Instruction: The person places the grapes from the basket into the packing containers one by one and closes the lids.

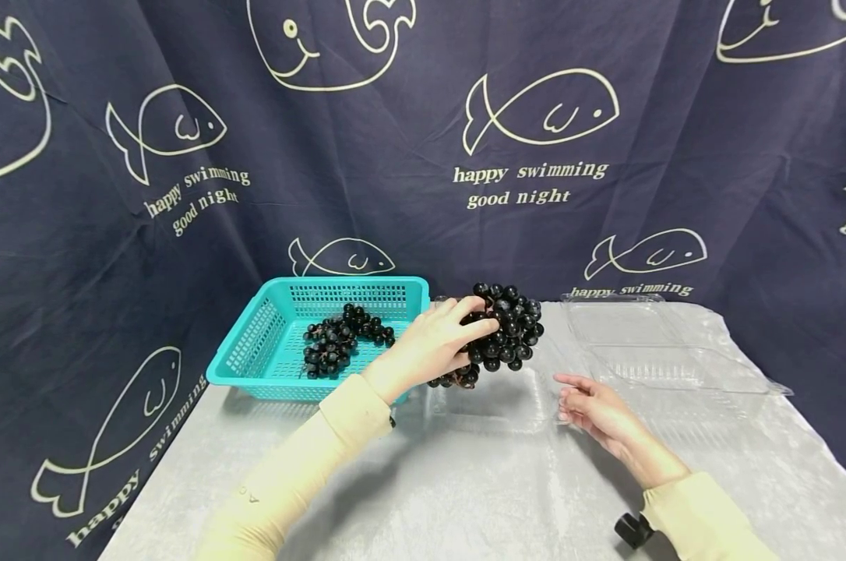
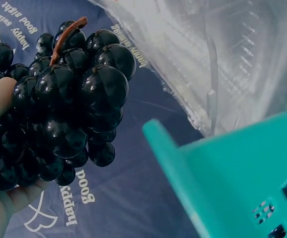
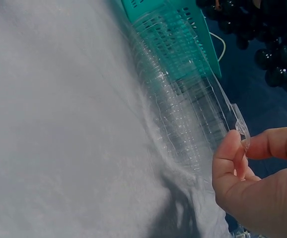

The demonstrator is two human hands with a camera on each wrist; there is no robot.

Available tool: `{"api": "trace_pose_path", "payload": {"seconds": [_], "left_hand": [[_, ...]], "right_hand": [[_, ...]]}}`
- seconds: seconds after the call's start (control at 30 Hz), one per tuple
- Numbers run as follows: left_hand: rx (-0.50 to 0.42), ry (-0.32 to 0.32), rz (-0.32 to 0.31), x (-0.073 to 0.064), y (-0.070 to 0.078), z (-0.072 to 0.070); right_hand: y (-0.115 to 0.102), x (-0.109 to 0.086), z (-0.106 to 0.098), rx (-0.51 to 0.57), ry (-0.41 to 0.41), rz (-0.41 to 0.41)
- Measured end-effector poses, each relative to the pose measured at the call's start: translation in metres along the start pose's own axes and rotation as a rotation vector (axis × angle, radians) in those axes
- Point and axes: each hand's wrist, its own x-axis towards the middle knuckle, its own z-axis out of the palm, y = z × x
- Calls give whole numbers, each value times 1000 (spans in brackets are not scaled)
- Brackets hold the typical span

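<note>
My left hand (image 1: 426, 343) grips a large bunch of black grapes (image 1: 512, 327) in the air. Beneath it, on the table, lies a clear plastic container (image 1: 486, 413). In the left wrist view the bunch (image 2: 59, 99) shows a brown stem on top, with the thumb on one side and fingers underneath. At the container's right edge is my right hand (image 1: 601, 417). The right wrist view shows that hand (image 3: 262, 183) pinching the rim tab of the clear container (image 3: 178, 119) between thumb and fingers. Part of the container is hidden by the grapes.
A turquoise perforated basket (image 1: 255, 382) stands at the left, with smaller bunches of black grapes (image 1: 328, 347) inside. Another clear plastic container (image 1: 647, 362) sits open at the right. A grey cloth covers the table (image 1: 465, 499); a dark blue curtain (image 1: 409, 156) hangs behind.
</note>
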Motion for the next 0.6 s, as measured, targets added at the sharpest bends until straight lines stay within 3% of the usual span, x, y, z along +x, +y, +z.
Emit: {"api": "trace_pose_path", "payload": {"seconds": [0.33, 0.6], "left_hand": [[-63, -72, -11, -5, 3, 17], [-100, -85, 4, -6, 3, 28]], "right_hand": [[-1, 1, 3, 13, 16, 14], [-3, 3, 5, 11, 24, 15]]}}
